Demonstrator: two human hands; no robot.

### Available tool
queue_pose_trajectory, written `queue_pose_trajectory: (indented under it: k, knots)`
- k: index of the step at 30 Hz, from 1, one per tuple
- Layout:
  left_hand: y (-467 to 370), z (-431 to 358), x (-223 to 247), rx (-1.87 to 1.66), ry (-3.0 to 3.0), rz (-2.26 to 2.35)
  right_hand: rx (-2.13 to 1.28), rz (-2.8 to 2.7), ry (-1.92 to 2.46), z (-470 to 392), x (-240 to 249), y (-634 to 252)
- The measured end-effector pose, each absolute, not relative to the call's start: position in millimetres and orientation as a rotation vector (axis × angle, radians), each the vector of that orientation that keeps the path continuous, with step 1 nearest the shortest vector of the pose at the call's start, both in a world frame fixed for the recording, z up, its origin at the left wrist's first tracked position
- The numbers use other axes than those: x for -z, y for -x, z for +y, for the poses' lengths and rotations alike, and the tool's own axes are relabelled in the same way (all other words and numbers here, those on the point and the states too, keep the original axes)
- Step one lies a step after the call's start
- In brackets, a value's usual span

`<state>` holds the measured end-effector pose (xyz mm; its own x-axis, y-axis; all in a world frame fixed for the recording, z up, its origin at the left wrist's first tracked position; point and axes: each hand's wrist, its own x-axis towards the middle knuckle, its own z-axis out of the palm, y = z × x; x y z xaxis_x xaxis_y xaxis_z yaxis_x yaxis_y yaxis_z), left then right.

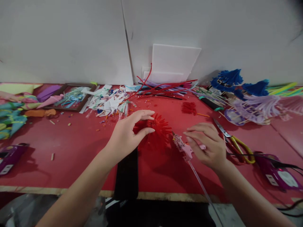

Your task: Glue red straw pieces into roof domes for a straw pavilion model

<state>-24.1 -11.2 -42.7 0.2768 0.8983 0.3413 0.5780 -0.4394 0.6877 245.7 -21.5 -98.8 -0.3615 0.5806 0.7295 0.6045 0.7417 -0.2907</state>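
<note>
Red fuzzy strands, spread as one round flower head (pixel 162 134), lay at frame centre, partly behind the left hand (pixel 127 132), whose thumb and fingers stood wide apart; contact could not be told. The right hand (pixel 209 143) kept its fingertips close together, their contents, if any, indiscernible. Good practice probably called for steadying the flower lightly at its core, with skin clear of the nozzle of one pink glue gun (pixel 184 148), right of centre. Farther out: one small red fuzzy bundle (pixel 188 107), one pair of yellow-handled metal scissors (pixel 227 134), two purple boxes (pixel 276 171) at lower left and right, and uncountably tangled red stems (pixel 165 86) at upper centre.
</note>
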Motion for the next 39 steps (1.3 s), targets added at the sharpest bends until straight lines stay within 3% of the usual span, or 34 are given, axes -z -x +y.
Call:
queue_pose_trajectory:
  k: [7, 15, 22, 30, 39]
  knots:
    - [30, 0, 32, -0.839, -2.138, 1.163, 0.009, -2.066, 1.033, -31, 114, -278]
    - [15, -6, 40, -0.982, -2.247, 1.396, -0.461, -2.427, 1.292, -46, 134, -288]
    - [28, -2, 34, -0.885, -2.137, 1.290, -0.461, -2.442, 1.274, -49, 144, -293]
    - [38, 2, 31, -1.463, -1.723, 1.409, -0.456, -2.333, 1.325, -52, 154, -298]
    - [53, 6, 40, -1.568, -1.756, 1.344, -0.442, -2.308, 1.368, -51, 161, -297]
